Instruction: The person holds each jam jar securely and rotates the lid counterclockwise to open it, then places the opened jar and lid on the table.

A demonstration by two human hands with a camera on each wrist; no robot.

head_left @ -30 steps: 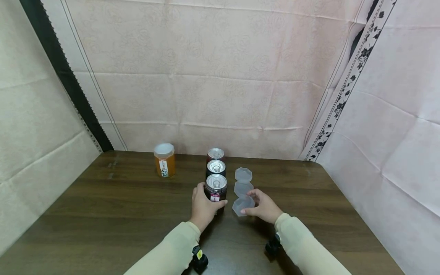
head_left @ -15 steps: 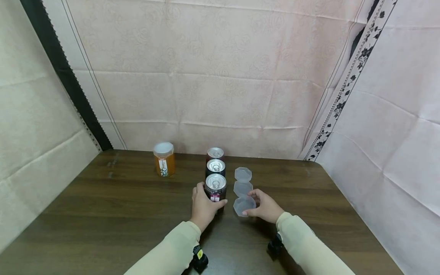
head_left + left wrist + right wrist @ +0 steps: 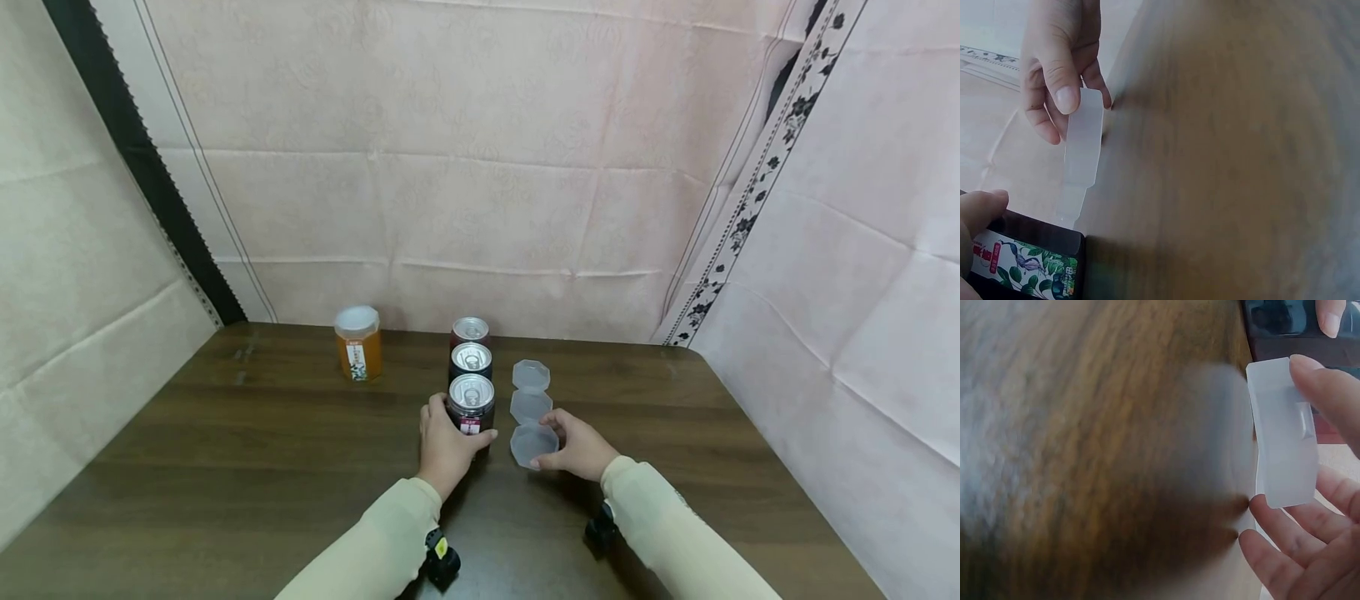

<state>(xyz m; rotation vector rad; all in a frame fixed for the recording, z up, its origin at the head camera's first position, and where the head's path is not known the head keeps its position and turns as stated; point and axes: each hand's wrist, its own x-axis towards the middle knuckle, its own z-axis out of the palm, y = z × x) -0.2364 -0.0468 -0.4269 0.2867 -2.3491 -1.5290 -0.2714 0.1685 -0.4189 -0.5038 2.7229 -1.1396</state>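
My left hand [image 3: 444, 446] grips the nearest dark can [image 3: 471, 395], which has a pull-tab top. Its leafy, printed label [image 3: 1029, 262] shows in the left wrist view. Two more cans stand behind it: a middle one [image 3: 471, 360] and a far one [image 3: 470, 330]. To their right, my right hand [image 3: 579, 446] holds the nearest translucent hexagonal plastic box [image 3: 531, 446] between thumb and fingers; in the right wrist view the box [image 3: 1282, 437] is by the tabletop. Beyond it lie similar hexagonal pieces, a middle [image 3: 530, 406] and a far one [image 3: 531, 375], in a row.
A jar of amber contents with a white lid [image 3: 357, 343] stands at the back left of the brown wooden table [image 3: 262, 467]. Pale cloth hangs [image 3: 480, 208] behind the table and along both sides.
The nearest hexagonal box has shifted slightly to the right with my right hand, mostly in the first half second. My left hand stays on the near can. The head view has tilted slightly.
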